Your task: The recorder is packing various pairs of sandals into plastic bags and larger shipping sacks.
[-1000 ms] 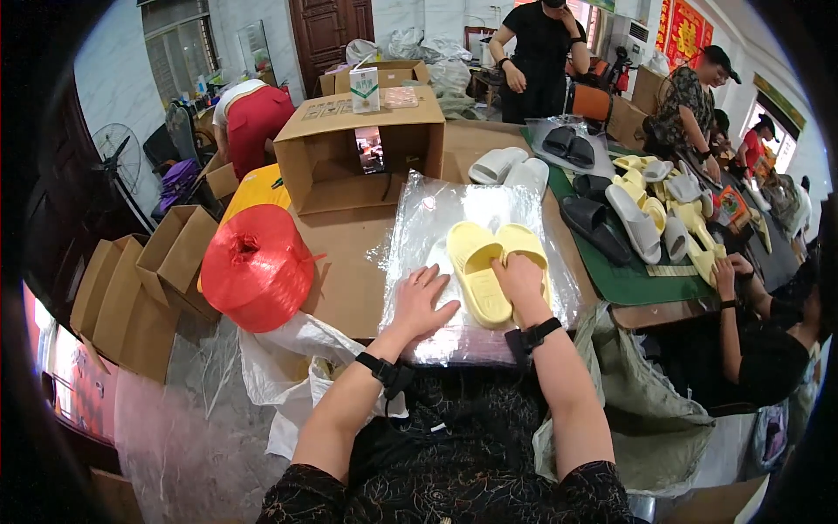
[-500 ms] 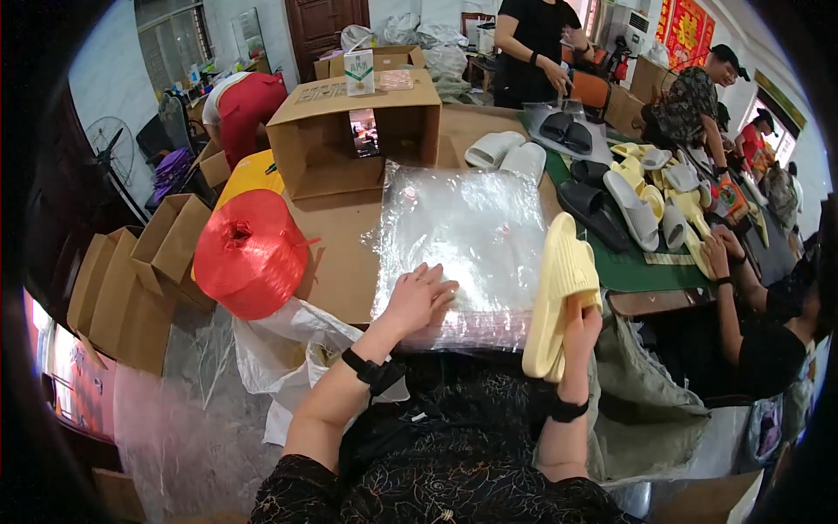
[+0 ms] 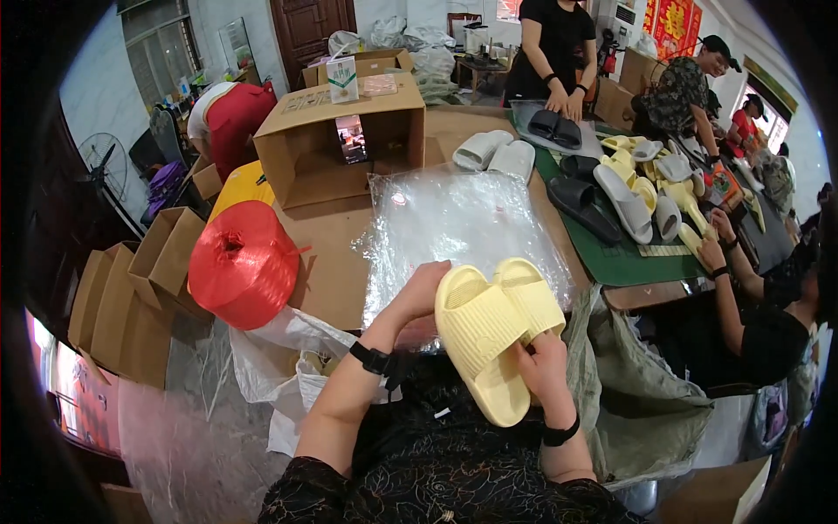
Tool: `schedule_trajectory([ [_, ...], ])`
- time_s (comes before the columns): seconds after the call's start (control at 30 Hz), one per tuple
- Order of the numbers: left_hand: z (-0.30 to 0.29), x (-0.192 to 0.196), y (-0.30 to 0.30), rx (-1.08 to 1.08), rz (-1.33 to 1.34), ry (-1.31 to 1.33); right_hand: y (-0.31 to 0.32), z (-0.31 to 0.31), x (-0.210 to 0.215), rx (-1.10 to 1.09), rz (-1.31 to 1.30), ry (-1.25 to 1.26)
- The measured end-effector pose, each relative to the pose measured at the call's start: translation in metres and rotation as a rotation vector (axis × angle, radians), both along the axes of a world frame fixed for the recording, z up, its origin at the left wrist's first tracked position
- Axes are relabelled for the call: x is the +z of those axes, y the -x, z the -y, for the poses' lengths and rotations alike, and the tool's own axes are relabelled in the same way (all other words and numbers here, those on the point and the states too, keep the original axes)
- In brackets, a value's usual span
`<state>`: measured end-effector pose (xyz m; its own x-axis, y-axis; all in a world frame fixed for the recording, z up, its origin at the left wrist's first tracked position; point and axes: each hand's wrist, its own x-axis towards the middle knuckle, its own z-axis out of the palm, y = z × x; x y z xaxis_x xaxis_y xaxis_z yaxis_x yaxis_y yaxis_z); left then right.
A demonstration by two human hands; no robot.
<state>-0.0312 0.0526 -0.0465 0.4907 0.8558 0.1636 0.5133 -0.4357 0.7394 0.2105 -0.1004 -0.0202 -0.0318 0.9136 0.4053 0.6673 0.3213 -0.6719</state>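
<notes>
A pair of pale yellow slide slippers (image 3: 489,306) is raised in front of my chest, tilted, with toes up and one partly over the other. My right hand (image 3: 546,362) grips them from the right, its fingers tucked under the straps. At the slippers' left edge is my left hand (image 3: 423,290); its fingers are mostly hidden, and I cannot tell whether it grips them. Beneath and beyond lies a stack of clear plastic bags (image 3: 454,210) on the brown table.
Left of the bags stands a red twine roll (image 3: 243,262), with an open cardboard box (image 3: 340,144) behind it. White slippers (image 3: 493,153) sit past the bags. More slippers cover a green mat (image 3: 598,262) at right, where a seated co-worker's hands (image 3: 716,244) reach in.
The yellow slippers have moved left and turned, so both now show. My left hand has risen off the bags to the slippers' edge. Across the table, a person's hands have come down to black slippers.
</notes>
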Motion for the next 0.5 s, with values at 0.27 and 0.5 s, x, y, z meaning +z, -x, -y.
schedule_trajectory([
  [0.27, 0.015, -0.042, 0.004, 0.131, -0.015, -0.331, -0.017, 0.003, -0.015, -0.167, -0.058, 0.145],
  [0.5, 0.009, -0.008, 0.009, 0.221, 0.271, 0.145, -0.001, 0.005, -0.006, -0.072, 0.109, 0.171],
])
